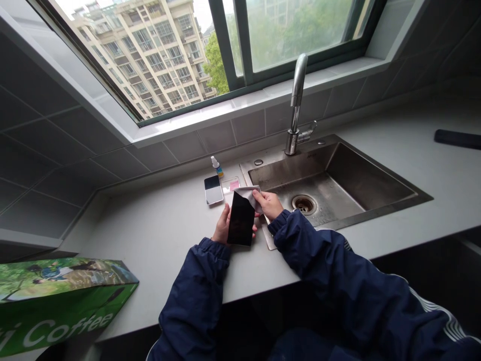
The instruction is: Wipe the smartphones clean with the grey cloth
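Note:
My left hand [221, 228] is wrapped round a smartphone [240, 225] with a dark screen, tilted over the counter just left of the sink. Pinched in my right hand [269, 203] is a pale cleaning cloth [248, 193], which covers the phone's upper right corner. Beyond my hands, a flat device, half black and half light grey [214, 191], lies on the counter. Beside it sits a clear plastic case [230, 185] with something pink in it. A small spray bottle [217, 167] with a white top stands behind them. The back of the phone is hidden.
A stainless steel sink [379, 210] with a tall chrome faucet [296, 100] lies to the right. On the left stands a green coffee bag or box [67, 311]. A dark flat object [456, 138] rests at the far right. The white counter [161, 215] runs below a window.

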Demonstrator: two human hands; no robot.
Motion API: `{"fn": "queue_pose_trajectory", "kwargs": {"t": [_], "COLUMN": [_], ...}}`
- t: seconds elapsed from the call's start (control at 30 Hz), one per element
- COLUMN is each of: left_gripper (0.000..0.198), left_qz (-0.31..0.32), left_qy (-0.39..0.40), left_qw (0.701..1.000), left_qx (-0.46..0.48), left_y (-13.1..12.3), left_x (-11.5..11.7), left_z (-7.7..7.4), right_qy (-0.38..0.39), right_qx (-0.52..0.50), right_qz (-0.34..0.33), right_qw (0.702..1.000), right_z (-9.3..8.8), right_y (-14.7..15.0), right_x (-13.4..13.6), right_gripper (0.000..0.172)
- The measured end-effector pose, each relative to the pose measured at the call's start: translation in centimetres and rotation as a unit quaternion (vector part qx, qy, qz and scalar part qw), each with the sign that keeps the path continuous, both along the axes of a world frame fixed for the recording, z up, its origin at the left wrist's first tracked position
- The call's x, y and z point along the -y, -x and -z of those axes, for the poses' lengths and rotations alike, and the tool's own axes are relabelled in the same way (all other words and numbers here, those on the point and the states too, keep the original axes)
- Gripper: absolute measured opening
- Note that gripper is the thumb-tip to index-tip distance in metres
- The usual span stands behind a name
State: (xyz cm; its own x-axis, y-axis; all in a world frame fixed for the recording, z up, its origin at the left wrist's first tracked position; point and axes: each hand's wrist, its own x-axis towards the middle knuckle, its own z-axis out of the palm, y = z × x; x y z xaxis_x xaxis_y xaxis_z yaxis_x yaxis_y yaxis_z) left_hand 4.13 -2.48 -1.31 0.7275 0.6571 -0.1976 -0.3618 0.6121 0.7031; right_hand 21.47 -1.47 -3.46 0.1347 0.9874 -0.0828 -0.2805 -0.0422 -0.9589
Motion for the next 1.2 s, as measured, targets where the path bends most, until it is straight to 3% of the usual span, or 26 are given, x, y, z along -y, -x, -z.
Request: {"fn": "queue_pose_trajectory", "kwargs": {"t": [0.23, 0.43, 0.57, 0.77, 1.03, 1.2], "left_gripper": [0.074, 0.081, 0.074, 0.082, 0.085, 0.090], "left_qz": [-0.033, -0.062, -0.077, -0.051, -0.163, -0.077], "left_qy": [-0.012, 0.032, 0.001, -0.015, 0.001, 0.023], "left_qw": [0.999, 0.997, 0.997, 0.999, 0.986, 0.997], "left_qx": [-0.006, -0.016, -0.024, -0.009, -0.023, 0.014], "left_y": [0.0, -0.1, -0.2, -0.2, 0.3, 0.6], "left_x": [-0.1, 0.1, 0.2, 0.3, -0.2, -0.2], "left_z": [0.0, -0.4, -0.5, -0.6, -0.3, -0.3], "right_qy": [-0.004, -0.004, 0.002, 0.017, -0.021, -0.078], "right_qx": [-0.020, -0.033, -0.027, -0.023, 0.061, 0.179], "right_qz": [-0.048, -0.071, -0.036, 0.020, 0.138, 0.139], "right_qw": [0.999, 0.997, 0.999, 0.999, 0.988, 0.971], "right_z": [0.2, -0.6, -0.7, -0.2, 0.1, -0.5], "right_y": [0.0, 0.0, 0.1, 0.2, -1.7, -1.7], "right_x": [0.0, 0.3, 0.3, -0.1, -1.4, -0.3], "right_gripper": [0.048, 0.051, 0.046, 0.058, 0.059, 0.047]}}
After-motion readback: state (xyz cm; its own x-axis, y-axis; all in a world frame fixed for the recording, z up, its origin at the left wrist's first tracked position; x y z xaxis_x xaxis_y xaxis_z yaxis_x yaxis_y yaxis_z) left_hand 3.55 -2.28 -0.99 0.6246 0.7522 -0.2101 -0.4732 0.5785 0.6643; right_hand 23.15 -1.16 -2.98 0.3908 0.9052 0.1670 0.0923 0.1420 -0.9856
